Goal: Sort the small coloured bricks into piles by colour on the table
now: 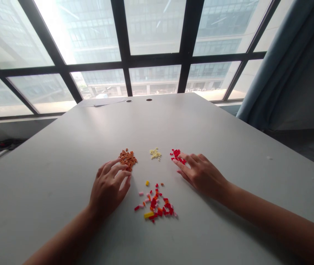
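Note:
My left hand (110, 184) is open, its fingers apart and bent over the near left edge of a pile of small orange-brown bricks (128, 159). Opposite it, my right hand (201, 171) is open too, with fingers stretched onto a pile of small red bricks (177, 154), part of which they hide. Between these two piles lies a small heap of pale yellow bricks (155, 154). Closer to me, a loose mix of red, pink, orange and yellow bricks (159, 212) is spread on the table, touched by neither hand.
The white table (157, 125) reaches back to large windows (154, 29) with dark frames. Near its far edge are two round holes (149, 99) and a flat, paper-like sheet (104, 102). A blue-grey curtain (281, 66) hangs at the right.

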### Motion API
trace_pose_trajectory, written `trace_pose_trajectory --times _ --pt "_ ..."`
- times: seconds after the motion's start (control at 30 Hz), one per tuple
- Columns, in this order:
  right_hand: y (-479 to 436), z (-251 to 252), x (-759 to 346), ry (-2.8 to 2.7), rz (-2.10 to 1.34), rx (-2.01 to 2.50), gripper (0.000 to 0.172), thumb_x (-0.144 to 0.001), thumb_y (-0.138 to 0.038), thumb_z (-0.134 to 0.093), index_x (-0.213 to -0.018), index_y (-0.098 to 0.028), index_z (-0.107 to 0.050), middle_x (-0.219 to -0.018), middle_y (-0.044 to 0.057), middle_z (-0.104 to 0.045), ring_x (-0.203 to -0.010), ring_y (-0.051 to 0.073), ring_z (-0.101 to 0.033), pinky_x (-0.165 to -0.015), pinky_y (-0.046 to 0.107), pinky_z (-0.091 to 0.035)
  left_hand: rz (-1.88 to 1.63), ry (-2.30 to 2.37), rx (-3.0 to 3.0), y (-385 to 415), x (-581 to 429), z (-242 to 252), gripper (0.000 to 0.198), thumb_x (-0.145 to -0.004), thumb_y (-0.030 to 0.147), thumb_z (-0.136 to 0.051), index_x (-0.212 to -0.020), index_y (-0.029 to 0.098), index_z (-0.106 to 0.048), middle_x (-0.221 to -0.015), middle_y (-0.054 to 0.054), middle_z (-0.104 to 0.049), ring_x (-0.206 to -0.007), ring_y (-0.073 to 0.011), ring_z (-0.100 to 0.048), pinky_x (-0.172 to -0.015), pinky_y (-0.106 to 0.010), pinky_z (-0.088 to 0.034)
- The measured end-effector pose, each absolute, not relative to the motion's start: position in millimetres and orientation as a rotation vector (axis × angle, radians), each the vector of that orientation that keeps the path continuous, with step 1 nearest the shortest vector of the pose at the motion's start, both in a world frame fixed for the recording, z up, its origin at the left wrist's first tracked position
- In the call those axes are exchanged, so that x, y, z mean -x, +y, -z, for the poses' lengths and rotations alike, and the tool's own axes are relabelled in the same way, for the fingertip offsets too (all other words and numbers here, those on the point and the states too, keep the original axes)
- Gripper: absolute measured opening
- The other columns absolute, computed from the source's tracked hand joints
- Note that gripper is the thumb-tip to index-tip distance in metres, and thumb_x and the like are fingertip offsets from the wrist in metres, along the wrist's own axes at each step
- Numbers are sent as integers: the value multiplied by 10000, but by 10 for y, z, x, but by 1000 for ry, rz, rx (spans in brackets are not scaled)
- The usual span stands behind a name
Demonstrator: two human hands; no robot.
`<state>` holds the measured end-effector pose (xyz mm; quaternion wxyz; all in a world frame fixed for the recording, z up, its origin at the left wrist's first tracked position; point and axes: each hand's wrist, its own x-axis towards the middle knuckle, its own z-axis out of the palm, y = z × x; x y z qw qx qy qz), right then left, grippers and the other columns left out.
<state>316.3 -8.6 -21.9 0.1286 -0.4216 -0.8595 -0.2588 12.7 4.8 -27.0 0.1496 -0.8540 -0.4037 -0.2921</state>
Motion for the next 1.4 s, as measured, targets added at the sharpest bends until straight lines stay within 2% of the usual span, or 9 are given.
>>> trace_pose_trajectory --times 0.2,0.37,0.57,0.67,0.83,0.97,1.07,1.2,1.4 --pt "-55 192 -3151 -2493 679 1356 329 -923 -278 -491 -1177 -129 -636 -1098 161 -596 -895 244 -521 -771 365 -341 835 -1172 2461 44 -125 268 109 -835 170 -561 -836 214 -661 -986 -53 -701 -1132 -277 -556 -964 -461 -412" --pt "-44 192 -3150 -2543 662 1365 354 -945 -332 -445 -1212 -181 -621 -1097 134 -591 -903 230 -500 -788 355 -312 828 -1167 2456 48 -121 278 103 -841 175 -561 -834 215 -656 -986 -50 -702 -1129 -277 -557 -962 -458 -410" --pt "81 188 -3124 -2529 616 1476 415 -951 -402 -410 -1301 -231 -554 -1046 124 -567 -910 237 -484 -785 359 -305 835 -1177 2457 46 -125 274 104 -836 176 -565 -831 215 -662 -994 -56 -702 -1130 -280 -558 -952 -459 -417" --pt "154 164 -3144 -2524 601 1536 413 -934 -439 -437 -1264 -243 -588 -1024 125 -563 -911 241 -482 -791 361 -317 829 -1187 2460 42 -126 270 105 -833 178 -565 -832 216 -662 -996 -58 -702 -1133 -279 -558 -955 -460 -416" --pt "14 90 -3125 -2454 516 1344 385 -948 -321 -433 -1268 -167 -584 -923 123 -581 -824 218 -511 -747 355 -368 829 -1162 2457 44 -125 271 104 -838 174 -560 -835 213 -657 -987 -53 -703 -1131 -279 -558 -956 -459 -414" --pt "-294 125 -2945 -2377 10 968 272 -943 -272 -471 -1123 -194 -660 -846 70 -595 -762 150 -537 -736 287 -436 831 -1155 2454 52 -124 279 102 -834 178 -565 -838 216 -659 -983 -51 -703 -1129 -279 -560 -954 -457 -415" --pt "-431 214 -2787 -2298 -251 884 209 -927 -216 -496 -997 -191 -692 -823 62 -617 -765 133 -563 -724 245 -464 824 -1148 2458 54 -121 285 104 -836 178 -564 -839 212 -661 -988 -57 -703 -1130 -285 -558 -952 -461 -416" --pt "-414 298 -2744 -2292 -271 884 199 -915 -192 -505 -938 -179 -703 -830 73 -629 -761 136 -578 -710 242 -480 824 -1156 2457 49 -119 283 106 -840 176 -560 -836 210 -661 -990 -59 -702 -1125 -284 -560 -952 -462 -417" --pt "-376 279 -2923 -2281 -123 937 191 -913 -200 -507 -910 -180 -697 -824 78 -631 -752 147 -581 -704 265 -489 838 -1179 2463 48 -123 277 109 -831 180 -563 -825 219 -664 -988 -53 -703 -1130 -277 -559 -960 -461 -416"
